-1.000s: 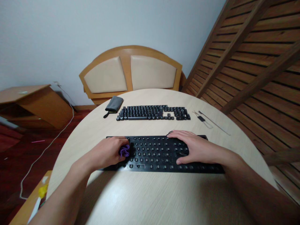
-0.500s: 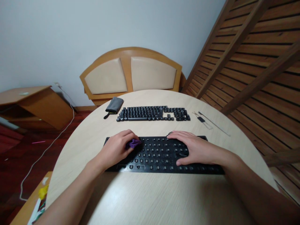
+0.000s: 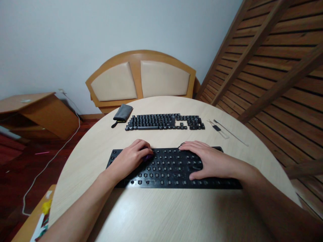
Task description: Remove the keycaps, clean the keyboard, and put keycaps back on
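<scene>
A black keyboard base (image 3: 166, 173) with its keycaps taken off lies across the round table in front of me. My left hand (image 3: 130, 159) rests on its left part, fingers curled round a small purple cloth (image 3: 147, 157) that peeks out under the fingertips. My right hand (image 3: 210, 163) lies flat on the right part of the base, fingers stretched out and pressing down. The removed black keycaps (image 3: 165, 121) are laid out in rows farther back on the table.
A grey pouch (image 3: 122, 112) lies left of the keycaps. Thin tools (image 3: 220, 129) lie to their right. The pale wooden table (image 3: 161, 211) has a padded chair (image 3: 141, 80) behind it, a slatted wooden wall at right, and a white cable (image 3: 50, 158) on the floor at left.
My left hand with the purple cloth has slid from the lower left of the keyboard base up and right along it. The base's left end has shifted slightly. My right hand has stayed put.
</scene>
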`<control>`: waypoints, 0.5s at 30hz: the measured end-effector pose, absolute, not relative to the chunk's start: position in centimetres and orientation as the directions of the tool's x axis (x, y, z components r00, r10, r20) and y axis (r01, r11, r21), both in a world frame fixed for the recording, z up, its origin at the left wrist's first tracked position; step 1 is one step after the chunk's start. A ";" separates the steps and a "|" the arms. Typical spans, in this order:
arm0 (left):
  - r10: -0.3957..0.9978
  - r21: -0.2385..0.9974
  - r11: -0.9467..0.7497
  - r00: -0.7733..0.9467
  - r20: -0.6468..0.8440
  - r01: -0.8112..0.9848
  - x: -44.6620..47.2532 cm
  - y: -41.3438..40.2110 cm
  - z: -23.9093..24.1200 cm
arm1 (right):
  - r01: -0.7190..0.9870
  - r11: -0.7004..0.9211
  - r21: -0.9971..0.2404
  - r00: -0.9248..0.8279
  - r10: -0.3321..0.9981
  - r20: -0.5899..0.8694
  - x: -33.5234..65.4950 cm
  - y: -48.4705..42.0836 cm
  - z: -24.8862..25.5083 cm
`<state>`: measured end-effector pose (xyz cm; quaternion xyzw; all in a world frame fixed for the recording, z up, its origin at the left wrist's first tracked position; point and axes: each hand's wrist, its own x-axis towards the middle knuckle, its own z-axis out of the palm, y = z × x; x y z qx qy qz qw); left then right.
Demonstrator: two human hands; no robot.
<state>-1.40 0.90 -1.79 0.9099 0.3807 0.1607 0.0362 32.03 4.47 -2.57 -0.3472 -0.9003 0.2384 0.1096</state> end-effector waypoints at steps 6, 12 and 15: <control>0.669 0.212 -0.743 0.698 0.256 0.634 -1.3 0.9 -1.6 | 0.586 0.650 -0.485 -0.735 0.678 0.021 32.0 4.4 -2.7; 0.641 0.183 -0.767 0.728 0.241 0.615 -0.9 0.7 -1.3 | 0.590 0.641 -0.490 -0.732 0.682 0.010 32.0 4.4 -2.4; 0.630 0.169 -0.776 0.737 0.247 0.607 -0.8 0.6 -1.2 | 0.592 0.641 -0.490 -0.731 0.683 0.010 31.9 4.4 -2.4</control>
